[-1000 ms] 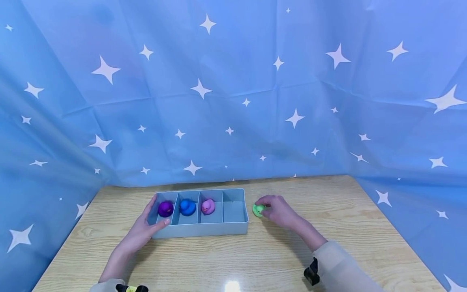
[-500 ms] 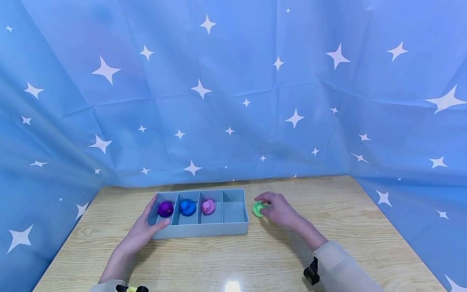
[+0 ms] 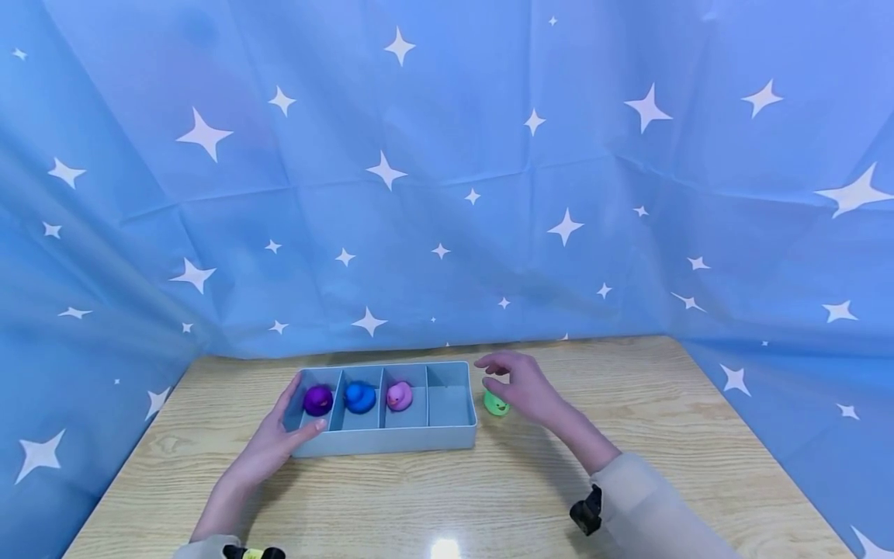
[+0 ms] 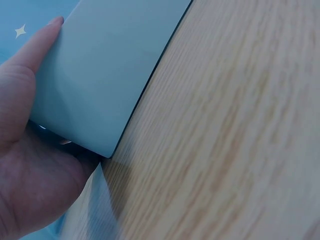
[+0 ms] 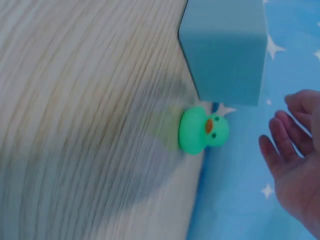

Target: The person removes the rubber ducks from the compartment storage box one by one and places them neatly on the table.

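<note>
A light blue-grey divided box lies in the head view, its compartments side by side. My left hand grips its left end, thumb over the front rim and fingers along the far side. In the left wrist view the thumb lies against the box wall. A green rubber duck stands upright on the table, just right of the box. Above it hovers my right hand, fingers spread and holding nothing; the right wrist view shows a gap between the duck and the fingers.
Inside the box, from the left, sit a purple duck, a blue duck and a pink duck; the rightmost compartment holds nothing. A blue star-patterned cloth hangs behind the wooden table.
My right hand has let go of the green duck and lifted up and slightly left. The duck's face has turned toward the front. My left hand and the box have stayed put.
</note>
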`<state>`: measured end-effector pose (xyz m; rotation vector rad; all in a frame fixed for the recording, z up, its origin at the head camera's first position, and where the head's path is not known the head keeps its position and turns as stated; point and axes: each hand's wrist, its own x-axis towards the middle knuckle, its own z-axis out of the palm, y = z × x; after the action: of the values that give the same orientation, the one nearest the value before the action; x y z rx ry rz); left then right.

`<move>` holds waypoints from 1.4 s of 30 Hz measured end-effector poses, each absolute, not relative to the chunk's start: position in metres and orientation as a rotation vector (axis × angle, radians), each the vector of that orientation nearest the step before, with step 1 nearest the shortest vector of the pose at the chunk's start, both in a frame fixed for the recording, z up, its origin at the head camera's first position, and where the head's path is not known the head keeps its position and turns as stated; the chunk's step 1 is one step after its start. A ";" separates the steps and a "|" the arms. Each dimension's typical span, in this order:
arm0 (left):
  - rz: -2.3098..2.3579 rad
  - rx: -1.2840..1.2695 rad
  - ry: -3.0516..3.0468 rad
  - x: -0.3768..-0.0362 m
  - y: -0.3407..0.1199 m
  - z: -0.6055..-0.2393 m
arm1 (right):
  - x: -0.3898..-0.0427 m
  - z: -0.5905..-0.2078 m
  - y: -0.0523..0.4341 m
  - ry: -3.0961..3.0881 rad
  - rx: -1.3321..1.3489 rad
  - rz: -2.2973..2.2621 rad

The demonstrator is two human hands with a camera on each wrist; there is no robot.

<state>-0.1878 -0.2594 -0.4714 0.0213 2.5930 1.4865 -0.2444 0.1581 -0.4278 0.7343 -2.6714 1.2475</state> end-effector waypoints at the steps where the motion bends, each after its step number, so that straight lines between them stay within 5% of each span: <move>1: 1.488 0.023 2.594 -0.188 -0.260 -0.471 | -0.245 -0.428 0.155 -2.666 0.739 1.256; 42: 1.508 -0.023 2.570 -0.189 -0.259 -0.475 | -0.239 -0.439 0.073 -2.692 0.950 1.345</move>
<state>-0.1891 -0.2592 -0.4745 -0.0228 2.5696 1.5083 -0.2389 0.0731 -0.4394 0.9499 -2.6921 1.3451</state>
